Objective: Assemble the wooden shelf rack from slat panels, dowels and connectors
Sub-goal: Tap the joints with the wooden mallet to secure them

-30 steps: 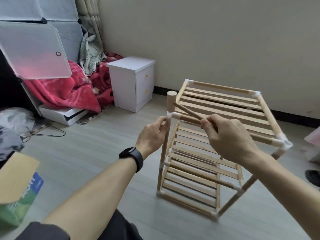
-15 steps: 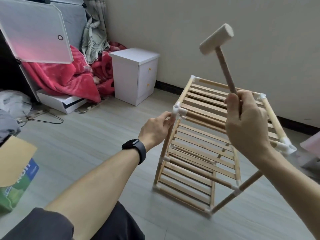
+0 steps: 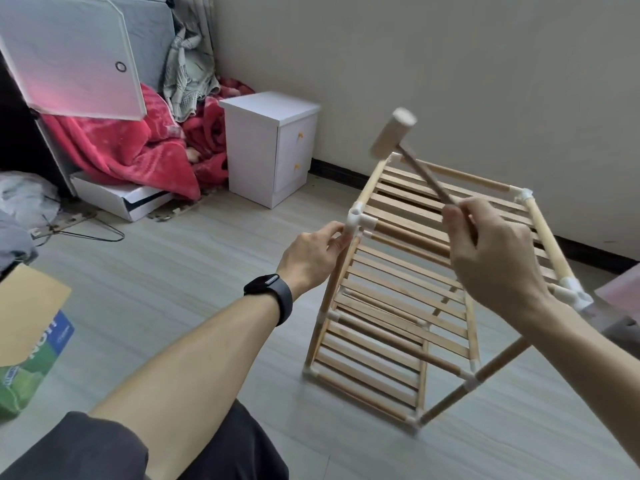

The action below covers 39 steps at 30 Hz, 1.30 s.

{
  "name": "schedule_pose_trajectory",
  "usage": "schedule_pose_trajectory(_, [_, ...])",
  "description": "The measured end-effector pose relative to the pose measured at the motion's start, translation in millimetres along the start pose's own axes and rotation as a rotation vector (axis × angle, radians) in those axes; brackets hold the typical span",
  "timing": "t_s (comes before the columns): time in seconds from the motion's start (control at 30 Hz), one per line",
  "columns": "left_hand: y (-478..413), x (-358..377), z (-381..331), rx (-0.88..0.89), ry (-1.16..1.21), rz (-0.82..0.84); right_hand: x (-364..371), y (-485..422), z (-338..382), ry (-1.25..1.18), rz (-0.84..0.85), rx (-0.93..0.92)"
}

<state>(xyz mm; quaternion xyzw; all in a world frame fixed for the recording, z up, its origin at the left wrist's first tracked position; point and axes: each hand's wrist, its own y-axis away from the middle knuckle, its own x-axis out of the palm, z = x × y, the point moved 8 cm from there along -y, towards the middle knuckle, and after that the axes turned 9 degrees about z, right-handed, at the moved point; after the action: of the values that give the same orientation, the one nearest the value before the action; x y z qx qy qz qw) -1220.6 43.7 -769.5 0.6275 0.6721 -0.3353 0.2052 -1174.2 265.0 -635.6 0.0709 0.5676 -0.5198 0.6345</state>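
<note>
The wooden shelf rack (image 3: 408, 271) stands on the floor, three slat panels joined by dowels and white connectors. My left hand (image 3: 311, 254) grips the near left upright dowel just below its white top connector (image 3: 358, 221). My right hand (image 3: 495, 258) grips the handle of a small wooden mallet (image 3: 394, 136). The mallet head hangs tilted in the air above and behind that connector, apart from it. The rack's right side leans on slanted dowels (image 3: 498, 365).
A white bedside cabinet (image 3: 273, 147) stands at the wall behind the rack. A red blanket (image 3: 121, 150), a white flat box (image 3: 114, 199) and a wire hanger (image 3: 86, 230) lie at the left. A cardboard box (image 3: 27, 344) sits at the near left.
The mallet rose from the near left connector to high on the right, and now swings back down toward that connector. My left hand has kept its hold on the upright.
</note>
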Motion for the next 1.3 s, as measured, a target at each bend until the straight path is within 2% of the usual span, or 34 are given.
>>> schedule_pose_trajectory(0.03, [0, -1, 0, 0.002, -0.004, -0.001, -8, 2, 2, -0.001, -0.087, -0.038])
schedule_pose_trajectory(0.07, [-1, -1, 0, 0.002, -0.002, -0.001, -10, 3, 5, 0.046, -0.092, -0.063])
schedule_pose_trajectory(0.13, [-1, 0, 1, -0.008, 0.006, -0.005, 11, 6, 12, 0.189, 0.109, -0.112])
schedule_pose_trajectory(0.17, [0, 1, 1, -0.01, 0.007, -0.007, 18, 9, 9, 0.172, 0.188, -0.105])
schedule_pose_trajectory(0.2, [-1, 1, 0, -0.01, 0.006, -0.007, 16, 9, 5, 0.111, 0.159, -0.077])
schedule_pose_trajectory(0.3, [-1, -1, 0, -0.01, -0.005, -0.018, -16, 7, 1, -0.078, -0.199, -0.032])
schedule_pose_trajectory(0.33, [-1, -2, 0, -0.01, -0.004, -0.02, -17, 5, 2, -0.056, -0.201, -0.041])
schedule_pose_trajectory(0.37, [0, -2, 0, -0.011, 0.001, -0.019, -10, 3, 5, 0.016, -0.133, -0.048])
schedule_pose_trajectory(0.43, [0, -1, 0, -0.009, 0.011, -0.021, 15, 0, 4, 0.132, 0.126, -0.042])
schedule_pose_trajectory(0.47, [0, 0, 0, -0.007, 0.013, -0.022, 17, 0, 3, 0.119, 0.157, -0.029])
schedule_pose_trajectory(0.57, [-1, 0, 1, -0.006, -0.007, -0.026, -11, 0, 7, -0.057, -0.15, -0.039])
schedule_pose_trajectory(0.6, [-1, 0, 1, -0.006, -0.014, -0.026, -14, 1, 6, -0.075, -0.191, -0.057])
schedule_pose_trajectory(0.63, [-1, 0, 1, -0.008, -0.013, -0.024, -11, 1, 6, -0.054, -0.162, -0.057])
schedule_pose_trajectory(0.7, [-1, 0, 3, -0.016, -0.001, -0.024, 19, 2, -4, 0.082, 0.141, -0.009])
schedule_pose_trajectory(0.73, [-1, 0, 3, -0.02, 0.001, -0.026, 29, 5, -10, 0.104, 0.24, 0.012])
schedule_pose_trajectory(0.77, [-2, 0, 3, -0.02, -0.001, -0.027, 28, 6, -13, 0.079, 0.225, 0.024])
schedule_pose_trajectory(0.83, [-2, 0, 2, -0.01, -0.004, -0.028, 5, 10, -7, -0.022, -0.019, -0.04])
schedule_pose_trajectory(0.87, [-3, 0, 2, -0.007, -0.005, -0.03, 0, 11, -5, -0.043, -0.084, -0.078])
schedule_pose_trajectory(0.9, [-3, 0, 2, -0.007, -0.002, -0.029, 1, 13, -4, -0.042, -0.076, -0.102])
schedule_pose_trajectory(1.0, [-2, 1, 4, -0.017, 0.013, -0.028, 31, 14, -7, 0.1, 0.214, -0.084])
schedule_pose_trajectory(1.03, [-3, 1, 3, -0.017, 0.014, -0.026, 30, 14, -9, 0.081, 0.189, -0.071])
schedule_pose_trajectory(1.13, [-3, 1, 3, -0.011, 0.005, -0.024, 2, 15, -9, -0.081, -0.109, -0.083])
schedule_pose_trajectory(1.17, [-3, 2, 3, -0.01, 0.006, -0.02, 2, 15, -9, -0.066, -0.111, -0.087])
schedule_pose_trajectory(1.2, [-3, 2, 3, -0.011, 0.016, -0.013, 9, 12, -8, 0.019, -0.04, -0.08])
schedule_pose_trajectory(1.27, [-2, 4, 4, -0.016, 0.041, -0.004, 35, 11, -17, 0.188, 0.258, -0.008])
schedule_pose_trajectory(1.3, [-2, 4, 4, -0.017, 0.045, -0.001, 37, 10, -21, 0.153, 0.298, 0.025])
